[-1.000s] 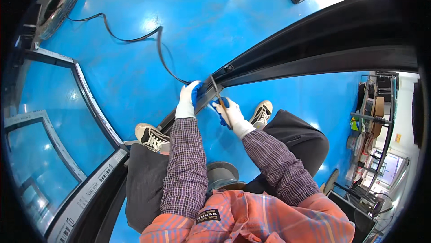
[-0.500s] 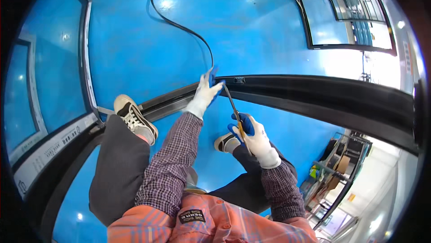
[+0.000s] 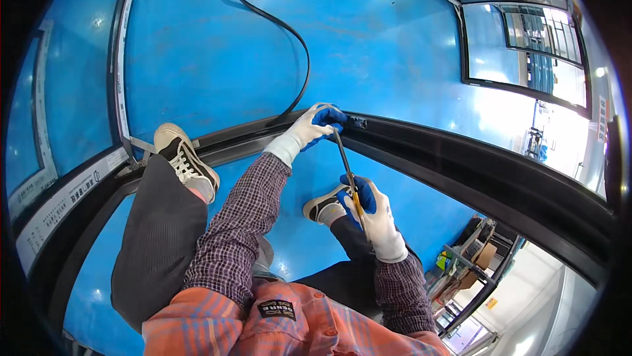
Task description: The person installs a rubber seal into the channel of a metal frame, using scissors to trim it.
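My left hand (image 3: 315,127), in a white glove with blue palm, is closed at the black frame bar (image 3: 447,149). Its curled fingers hide what they grip. A long black flexible strip (image 3: 304,47) curves over the blue floor and meets the bar just left of this hand. My right hand (image 3: 374,214), gloved alike, grips a long thin tool (image 3: 356,199) with a yellow handle and dark shaft. The shaft slants up and away, its tip close to my left fingers. A small dark fitting (image 3: 357,122) sits on the bar just right of my left hand.
Glazed frames (image 3: 120,60) stand at the left, with a printed white strip (image 3: 72,204) along one edge. Another glazed frame (image 3: 526,86) is at the far right. A loaded rack (image 3: 474,257) stands at the right. My shoes (image 3: 187,162) are on both sides of my left forearm.
My left hand has turned and curled closer on the bar. The strip's near end now drops to the bar left of that hand. The tool remains in my right hand.
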Demonstrator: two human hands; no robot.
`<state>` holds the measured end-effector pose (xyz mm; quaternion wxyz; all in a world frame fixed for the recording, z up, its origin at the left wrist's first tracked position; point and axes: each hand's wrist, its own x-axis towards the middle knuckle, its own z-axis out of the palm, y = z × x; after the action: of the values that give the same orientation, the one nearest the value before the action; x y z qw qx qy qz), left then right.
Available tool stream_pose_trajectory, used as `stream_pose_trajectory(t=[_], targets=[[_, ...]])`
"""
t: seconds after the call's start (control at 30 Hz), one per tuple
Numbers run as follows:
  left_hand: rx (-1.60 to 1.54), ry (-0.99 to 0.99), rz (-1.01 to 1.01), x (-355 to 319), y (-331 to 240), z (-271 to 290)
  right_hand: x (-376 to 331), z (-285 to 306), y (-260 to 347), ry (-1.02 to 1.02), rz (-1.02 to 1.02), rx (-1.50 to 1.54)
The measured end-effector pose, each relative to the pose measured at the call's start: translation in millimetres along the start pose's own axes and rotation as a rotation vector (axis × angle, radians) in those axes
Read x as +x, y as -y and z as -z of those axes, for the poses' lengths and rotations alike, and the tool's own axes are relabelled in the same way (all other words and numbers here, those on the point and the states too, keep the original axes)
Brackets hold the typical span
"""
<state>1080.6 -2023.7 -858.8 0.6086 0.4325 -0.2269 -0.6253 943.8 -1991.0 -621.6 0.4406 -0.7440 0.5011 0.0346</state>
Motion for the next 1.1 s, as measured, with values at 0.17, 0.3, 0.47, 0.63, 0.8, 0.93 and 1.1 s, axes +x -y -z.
stream_pose_trajectory(t=[0.17,0.3,0.47,0.63,0.8,0.93,1.1], targets=[[-0.227,0.090,0.137,20.9,13.0,16.5,2.8,-4.5,-4.2,0.042,0.019,-0.001],[-0.309,0.098,0.132,28.5,19.2,19.9,4.2,-8.3,-2.9,0.061,0.031,0.027],[0.243,0.130,0.238,25.1,-17.6,11.5,5.1,-5.0,-0.7,0.050,-0.037,0.030],[0.068,0.184,0.240,23.3,-22.2,19.9,6.0,-9.4,-3.4,0.069,-0.028,0.042],[0.741,0.023,-0.025,6.3,-38.0,-2.8,6.0,-9.8,-1.2,0.112,-0.085,0.042],[0.701,-0.009,0.021,2.6,-66.7,-15.2,5.1,-8.3,0.4,0.086,-0.031,0.060],[0.662,0.183,0.035,8.6,-58.9,0.6,4.0,-15.4,-7.2,0.115,-0.036,0.056]])
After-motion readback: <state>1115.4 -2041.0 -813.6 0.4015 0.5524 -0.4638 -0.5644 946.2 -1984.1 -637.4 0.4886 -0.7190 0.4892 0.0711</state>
